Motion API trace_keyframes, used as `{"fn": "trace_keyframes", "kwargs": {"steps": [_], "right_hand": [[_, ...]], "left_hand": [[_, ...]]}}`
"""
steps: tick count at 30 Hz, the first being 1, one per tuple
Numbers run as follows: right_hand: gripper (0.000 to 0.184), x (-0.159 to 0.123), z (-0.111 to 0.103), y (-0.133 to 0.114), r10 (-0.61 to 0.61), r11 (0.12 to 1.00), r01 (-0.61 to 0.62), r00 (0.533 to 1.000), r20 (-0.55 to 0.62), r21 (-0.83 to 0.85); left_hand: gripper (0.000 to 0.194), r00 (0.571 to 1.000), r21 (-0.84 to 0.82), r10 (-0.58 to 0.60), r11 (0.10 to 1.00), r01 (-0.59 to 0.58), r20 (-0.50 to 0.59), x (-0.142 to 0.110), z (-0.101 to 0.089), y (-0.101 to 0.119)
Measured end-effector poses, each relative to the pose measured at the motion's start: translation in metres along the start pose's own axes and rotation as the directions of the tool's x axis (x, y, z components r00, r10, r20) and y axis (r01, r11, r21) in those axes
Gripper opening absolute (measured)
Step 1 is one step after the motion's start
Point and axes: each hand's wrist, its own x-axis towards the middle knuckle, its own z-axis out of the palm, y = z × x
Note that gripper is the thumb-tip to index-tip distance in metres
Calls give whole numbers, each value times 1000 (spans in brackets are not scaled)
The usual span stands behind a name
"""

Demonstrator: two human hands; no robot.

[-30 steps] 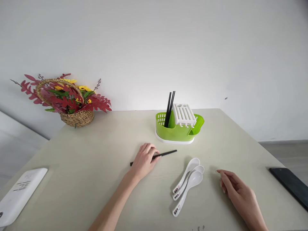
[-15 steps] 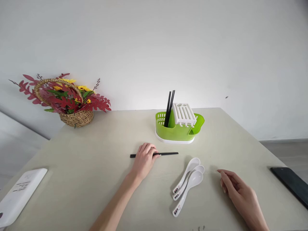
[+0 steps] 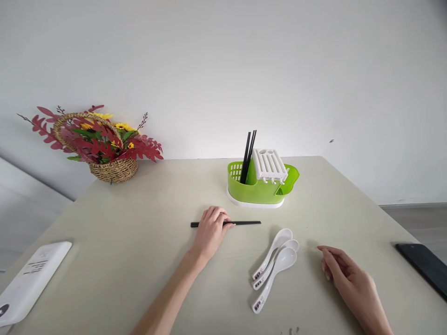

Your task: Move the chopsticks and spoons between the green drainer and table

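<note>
My left hand (image 3: pixel 211 234) is closed around the middle of a pair of black chopsticks (image 3: pixel 248 223) that lies sideways on the table; its fingertips are partly hidden. Beyond it stands a green utensil holder (image 3: pixel 254 193) on a white base. Black upright chopsticks (image 3: pixel 246 160) lean in its left compartment, and a white slotted top (image 3: pixel 269 165) with small hooks covers the middle. Three white soup spoons (image 3: pixel 278 264) lie overlapping between my hands, handles toward me. To their right my right hand (image 3: pixel 351 281) rests on the table, holding nothing, fingers loosely bent and somewhat apart.
A wicker basket (image 3: pixel 115 170) of red and yellow artificial flowers stands at the back left, by the wall. A white device (image 3: pixel 37 279) lies at the left edge. On the right edge is a black phone (image 3: pixel 424 265).
The whole view has shifted very slightly, so everything sits a little further right in the picture. Both hands keep their places, the left still on the chopsticks.
</note>
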Motion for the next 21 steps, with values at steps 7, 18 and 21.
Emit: {"fn": "trace_keyframes", "kwargs": {"steps": [7, 18, 21], "right_hand": [[56, 1, 1, 2, 53, 999, -53, 998, 20, -7], [57, 0, 0, 1, 30, 1000, -30, 1000, -2, 4], [57, 0, 0, 1, 14, 1000, -14, 1000, -5, 10]], "left_hand": [[7, 1000, 23, 14, 1000, -14, 5, -1, 1, -1], [5, 999, 54, 48, 997, -47, -3, -2, 5, 0], [5, 998, 53, 55, 997, -55, -9, -3, 6, -1]]}}
